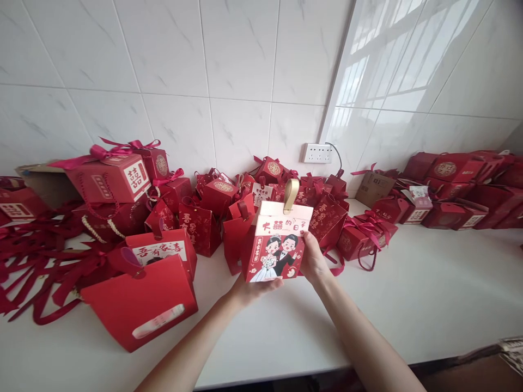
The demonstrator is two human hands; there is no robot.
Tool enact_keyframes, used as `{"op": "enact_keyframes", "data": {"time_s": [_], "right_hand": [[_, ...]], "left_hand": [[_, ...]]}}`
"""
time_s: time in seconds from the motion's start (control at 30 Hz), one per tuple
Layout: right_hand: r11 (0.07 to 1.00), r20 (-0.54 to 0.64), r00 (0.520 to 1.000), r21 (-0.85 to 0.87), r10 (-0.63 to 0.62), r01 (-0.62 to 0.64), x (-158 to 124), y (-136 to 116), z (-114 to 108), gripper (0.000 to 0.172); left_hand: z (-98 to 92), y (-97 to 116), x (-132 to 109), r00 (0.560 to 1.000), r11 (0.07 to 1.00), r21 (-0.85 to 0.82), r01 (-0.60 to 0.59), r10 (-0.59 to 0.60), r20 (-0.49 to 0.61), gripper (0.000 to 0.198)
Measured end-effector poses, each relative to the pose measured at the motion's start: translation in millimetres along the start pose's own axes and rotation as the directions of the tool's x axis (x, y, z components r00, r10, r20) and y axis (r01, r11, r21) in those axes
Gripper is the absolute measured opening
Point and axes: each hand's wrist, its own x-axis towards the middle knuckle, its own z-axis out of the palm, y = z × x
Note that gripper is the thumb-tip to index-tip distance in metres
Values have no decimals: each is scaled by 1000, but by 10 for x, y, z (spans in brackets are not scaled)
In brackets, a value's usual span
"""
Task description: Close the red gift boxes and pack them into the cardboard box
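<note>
A red and white gift box [278, 245] with a cartoon couple on its front and a gold strap handle [291, 195] is held upright above the table. My left hand [256, 288] supports it from below, with the fingers under its bottom edge. On the right side of the box, my right hand [312, 256] grips the edge, the thumb near the white flap. Behind the held box stand several red boxes, partly hidden by it. A larger red box [143, 299] with a purple strap lies tilted to the left of my left hand.
Magenta ribbons [36, 267] spread over the left of the white table [429, 288]. Stacked red boxes [453, 169] fill the back right, and a ribboned red box [363, 239] sits right of my hands. A power strip [317, 153] is on the tiled wall.
</note>
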Motion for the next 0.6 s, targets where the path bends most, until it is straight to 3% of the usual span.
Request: {"op": "enact_keyframes", "data": {"time_s": [0.23,0.6], "right_hand": [[990,137,989,-120,-57,74,-43,-1,108,47],[974,174,984,-213,-42,79,-69,-2,116,45]], "left_hand": [[-1,63,25,995,1000,-28,-10,8,-95,65],[5,8,-19,999,999,-24,40,-41,-22,51]]}}
